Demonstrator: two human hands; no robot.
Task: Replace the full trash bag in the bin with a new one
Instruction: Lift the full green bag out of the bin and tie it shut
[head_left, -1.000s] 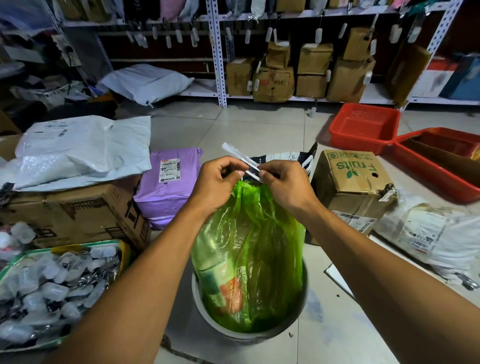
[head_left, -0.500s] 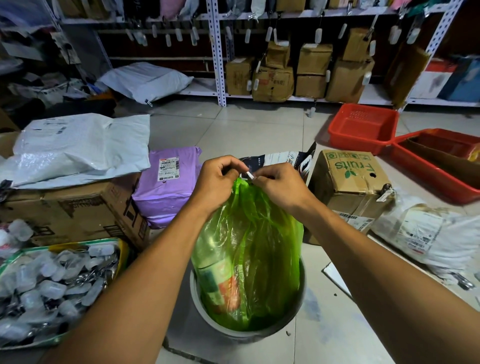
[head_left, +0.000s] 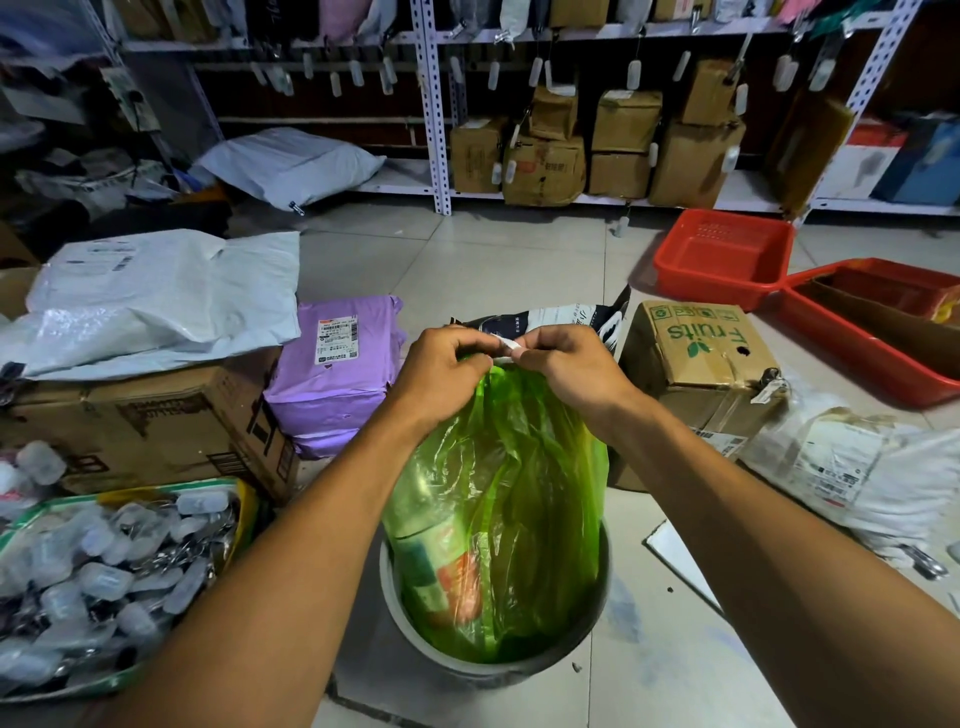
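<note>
A full translucent green trash bag (head_left: 509, 509) stands in a round white bin (head_left: 410, 621) on the floor, with packaging visible through the plastic. Its mouth is gathered into a neck at the top. My left hand (head_left: 441, 374) and my right hand (head_left: 571, 369) meet over that neck, both pinching a white drawstring (head_left: 505, 344) between them. Only a short piece of the string shows between my fingers. No new bag is in view.
A purple parcel (head_left: 337, 374) and a brown carton (head_left: 145, 426) lie to the left, with a tray of small plastic items (head_left: 104, 582) in front. A "Fruits" box (head_left: 701, 374) stands to the right, red baskets (head_left: 727, 254) behind it, and shelving with cartons at the back.
The long white string ends that stuck up a second ago have been drawn down between my hands. Both hands have closed in tighter on the bag's neck.
</note>
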